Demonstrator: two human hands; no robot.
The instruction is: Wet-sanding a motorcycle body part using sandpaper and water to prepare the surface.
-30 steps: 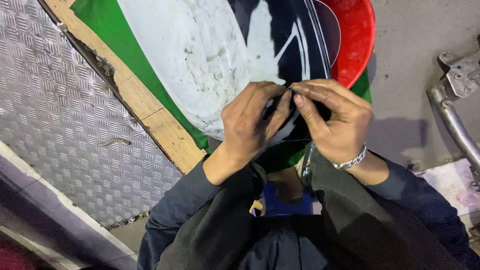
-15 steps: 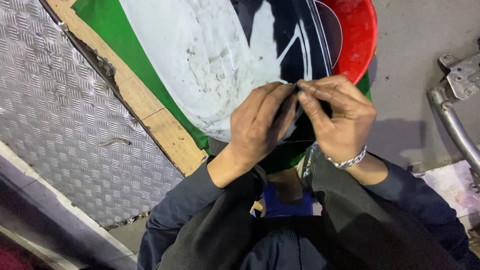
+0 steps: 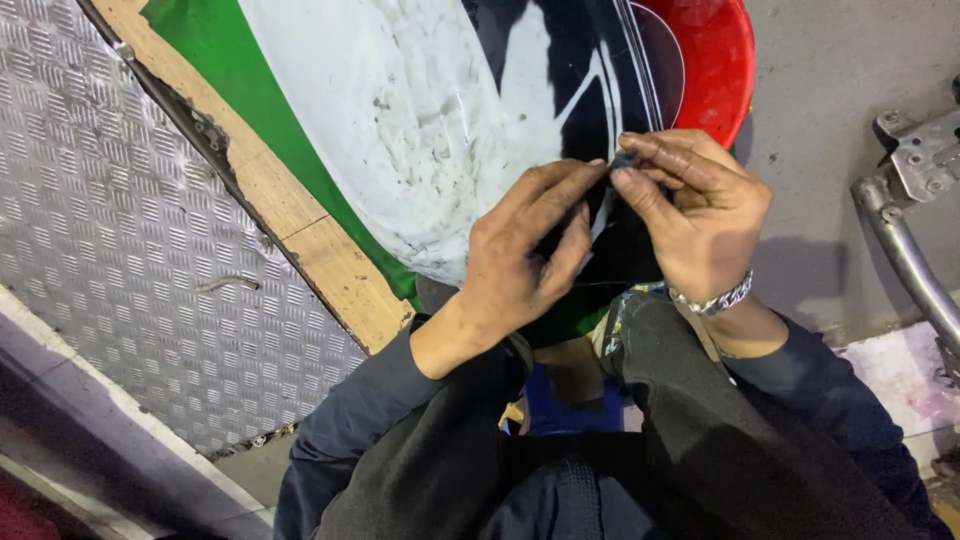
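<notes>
- My left hand (image 3: 520,265) and right hand (image 3: 700,215) meet over the panel (image 3: 430,130), a curved white-and-black piece lying on a green sheet (image 3: 215,50).
- Both hands pinch one small dark bit (image 3: 624,159) between thumb and fingertips, right at the panel's dark band; the other fingers are loosely curled.
- I judge the work to be midway: the bit is gripped but not clear of the panel, and I see nothing set aside as finished.
- The white face is scuffed and speckled with dirt, so cleaning, if it is meant, looks undone.
- I cannot tell what the bit is: tape end, trim or film edge. It is too small, and my fingers cover most of it.
- The panel's near edge is hidden under my hands and sleeves; its far end is cut off at the top.
- A red tub (image 3: 715,65) sits behind the panel, half covered.
- A metal bracket (image 3: 915,190) at the right runs out of frame.
</notes>
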